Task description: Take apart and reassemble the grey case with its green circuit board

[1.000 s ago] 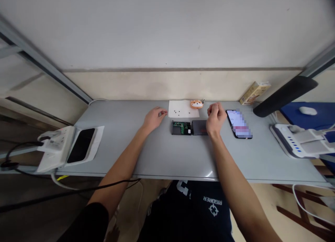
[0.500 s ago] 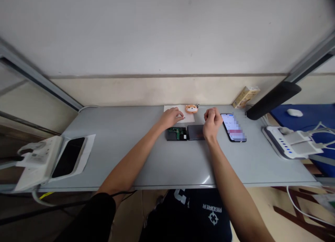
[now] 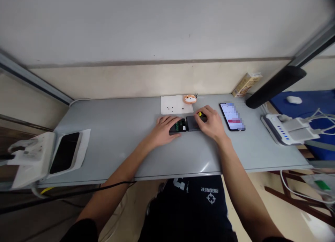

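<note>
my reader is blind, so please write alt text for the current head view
A person's left hand grips the end of a dark device where a green circuit board shows; the right hand holds a yellow-ended object at its grey section. Behind them, tiny dark pieces lie on white paper.

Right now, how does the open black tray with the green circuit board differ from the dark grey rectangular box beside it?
The open black tray bares a green circuit board; the dark grey rectangular box shows a closed top. The left hand partly covers the tray; the right hand partly hides the box. Both are dark and lie on the grey table.
</note>
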Available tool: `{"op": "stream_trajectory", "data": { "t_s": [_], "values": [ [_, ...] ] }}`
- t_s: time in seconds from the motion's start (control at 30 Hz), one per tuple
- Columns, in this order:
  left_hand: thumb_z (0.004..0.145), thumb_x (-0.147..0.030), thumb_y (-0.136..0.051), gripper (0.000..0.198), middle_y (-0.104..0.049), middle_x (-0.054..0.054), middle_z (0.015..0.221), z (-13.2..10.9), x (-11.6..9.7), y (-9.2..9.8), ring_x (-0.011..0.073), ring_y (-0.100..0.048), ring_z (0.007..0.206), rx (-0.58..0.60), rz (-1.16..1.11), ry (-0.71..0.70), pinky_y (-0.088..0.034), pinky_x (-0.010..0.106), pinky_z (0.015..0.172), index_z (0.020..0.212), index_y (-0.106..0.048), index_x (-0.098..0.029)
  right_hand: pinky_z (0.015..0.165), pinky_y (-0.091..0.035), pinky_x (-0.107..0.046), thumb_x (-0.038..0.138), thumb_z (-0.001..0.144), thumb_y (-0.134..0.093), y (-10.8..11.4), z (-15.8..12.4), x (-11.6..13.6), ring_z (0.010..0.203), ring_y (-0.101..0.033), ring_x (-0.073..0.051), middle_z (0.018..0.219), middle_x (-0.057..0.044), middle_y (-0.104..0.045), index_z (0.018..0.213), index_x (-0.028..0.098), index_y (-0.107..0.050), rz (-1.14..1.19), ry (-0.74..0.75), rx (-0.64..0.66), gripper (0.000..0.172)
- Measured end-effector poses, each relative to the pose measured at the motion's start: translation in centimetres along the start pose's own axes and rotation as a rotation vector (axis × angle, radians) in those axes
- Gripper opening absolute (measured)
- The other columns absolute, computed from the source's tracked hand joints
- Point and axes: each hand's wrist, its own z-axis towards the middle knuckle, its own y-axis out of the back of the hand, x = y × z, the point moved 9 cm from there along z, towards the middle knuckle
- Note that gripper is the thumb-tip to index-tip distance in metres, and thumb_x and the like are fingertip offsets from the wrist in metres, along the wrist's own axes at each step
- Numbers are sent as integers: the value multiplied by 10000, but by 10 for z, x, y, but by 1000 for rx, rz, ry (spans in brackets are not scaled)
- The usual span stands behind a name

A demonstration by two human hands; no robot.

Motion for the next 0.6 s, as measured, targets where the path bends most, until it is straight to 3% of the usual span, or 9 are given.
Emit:
{"op": "stream_trajectory", "data": {
  "t_s": [0.13, 0.43, 0.6],
  "values": [
    [925, -456, -722, 585, -626, 73, 1421, 11, -3, 0, 302, -531, 1321, -1, -1, 5, -284, 511, 1153, 1445, -513, -290, 876, -432, -409, 286, 922, -611, -14, -12, -18, 952, -653, -260, 1029, -66, -703, 984, 244, -707, -122, -29, 65, 122],
    [848, -388, -814, 588, -664, 58, 1396, 20, 2, 4, 290, -597, 1287, -39, -131, 32, -277, 520, 1172, 1379, -580, -298, 887, -427, -434, 249, 906, -574, -20, -11, -27, 997, -645, -285, 1052, -93, -694, 1029, 240, -699, -148, -71, 19, 176],
    [843, -393, -822, 609, -668, 60, 1394, 24, -1, 28, 251, -629, 1272, -138, -338, -6, -339, 479, 1182, 1389, -574, -286, 892, -425, -437, 233, 894, -565, -20, -11, -29, 1002, -641, -292, 1065, -103, -693, 1041, 236, -697, -134, -68, 8, 198]
  ]
}}
